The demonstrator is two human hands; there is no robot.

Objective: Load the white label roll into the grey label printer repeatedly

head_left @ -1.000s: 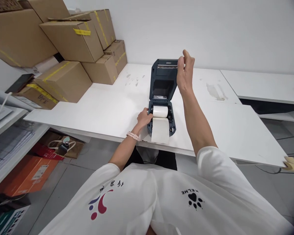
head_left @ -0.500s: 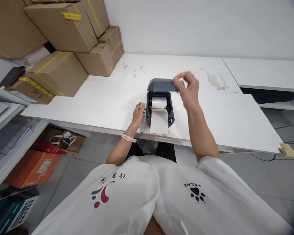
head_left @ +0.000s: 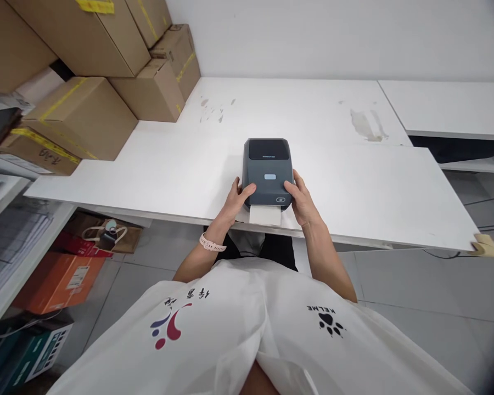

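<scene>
A dark grey label printer [head_left: 267, 167] rests near the front edge of the white table with its lid down. White label paper [head_left: 265, 215] sticks out of its front slot toward me. My left hand [head_left: 235, 202], with a pink band on its wrist, grips the printer's left side, thumb on top of the lid. On the opposite side my right hand [head_left: 302, 200] does the same, its thumb on the lid's right front edge. The fingers of both hands are partly hidden along the printer's sides. The paper roll inside is hidden by the lid.
Cardboard boxes [head_left: 86, 118] are stacked at the table's left end. The white table [head_left: 354, 186] has peeled marks toward the back and a wrapped corner [head_left: 486, 245] at right. An orange box [head_left: 55, 280] stands on the floor at left, beside a shelf.
The printer's lid has swung down from open to shut, covering the roll. My right hand has let go of the lid's raised edge and come down to the right side; my left now grips the left.
</scene>
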